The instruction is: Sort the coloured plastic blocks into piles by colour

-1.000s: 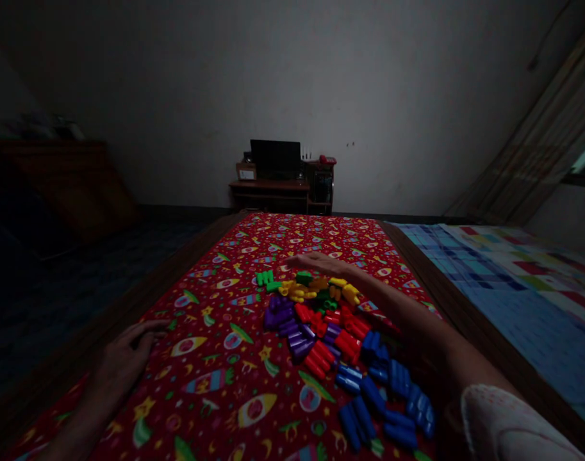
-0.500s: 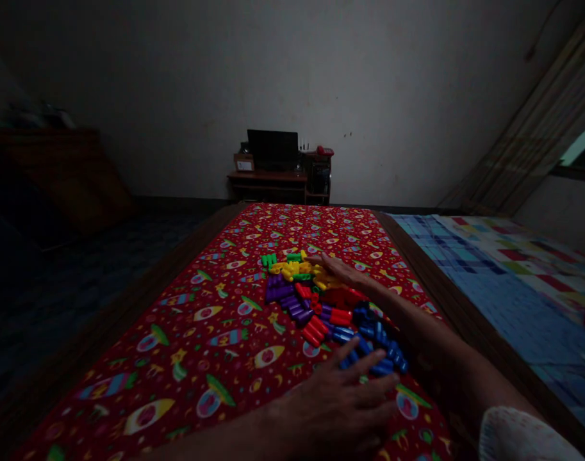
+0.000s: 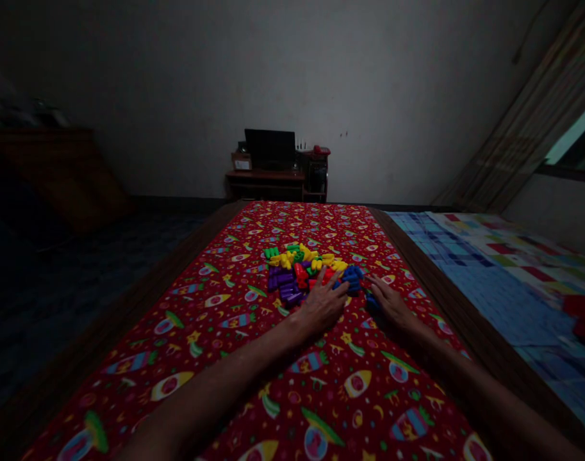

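Observation:
A pile of plastic toy blocks lies on the red patterned cloth (image 3: 254,333). Purple blocks (image 3: 283,282) are at its left, yellow blocks (image 3: 286,259) and green blocks (image 3: 271,252) along the back, and red blocks (image 3: 301,275) in the middle. My left hand (image 3: 323,304) rests with spread fingers on the near side of the pile, over red and blue pieces. At the right edge, my right hand (image 3: 391,302) is beside the blue blocks (image 3: 353,276), fingers stretched out, with another blue piece (image 3: 371,301) partly under them.
Against the far wall stands a desk (image 3: 266,179) with a black monitor (image 3: 270,148) and a red telephone (image 3: 321,150). Blue checked bedding (image 3: 455,275) spreads at the right. A wooden cabinet (image 3: 56,179) is at the left.
My left hand has moved forward onto the pile. My right hand has drawn back from the far side to the right edge. The blue blocks have shifted away from me, making the pile tighter.

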